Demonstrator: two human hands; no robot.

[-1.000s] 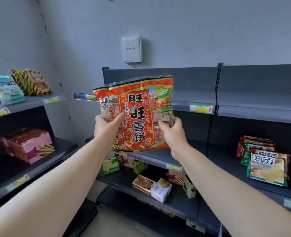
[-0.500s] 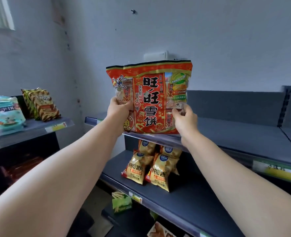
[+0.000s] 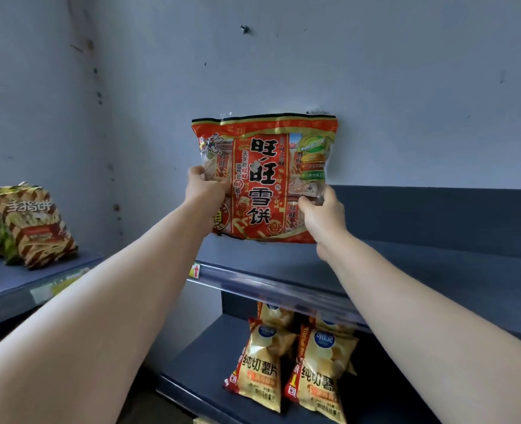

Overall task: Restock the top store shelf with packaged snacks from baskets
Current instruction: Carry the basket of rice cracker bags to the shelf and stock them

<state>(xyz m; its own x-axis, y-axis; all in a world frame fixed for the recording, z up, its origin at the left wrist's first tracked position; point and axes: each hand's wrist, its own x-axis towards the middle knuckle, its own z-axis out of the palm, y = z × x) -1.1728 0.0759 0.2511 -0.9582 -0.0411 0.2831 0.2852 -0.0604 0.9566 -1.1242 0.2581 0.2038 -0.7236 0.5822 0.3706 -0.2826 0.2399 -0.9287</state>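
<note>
A large red snack bag (image 3: 265, 179) with bold black characters stands upright on the top shelf (image 3: 421, 270), its bottom edge at the shelf surface and its back near the wall. My left hand (image 3: 202, 186) grips the bag's left edge. My right hand (image 3: 322, 214) grips its lower right edge. Both arms reach up and forward from the bottom corners of the view.
Gold chip bags (image 3: 283, 362) stand on the shelf below. To the left, a separate shelf unit (image 3: 23, 283) carries brown striped snack bags (image 3: 32, 224). A clear price rail (image 3: 268, 289) runs along the top shelf's front edge. The grey wall rises behind.
Both hands have lifted the red bag from chest height up and forward onto the top shelf. My view has tilted upward and closer to the shelf.
</note>
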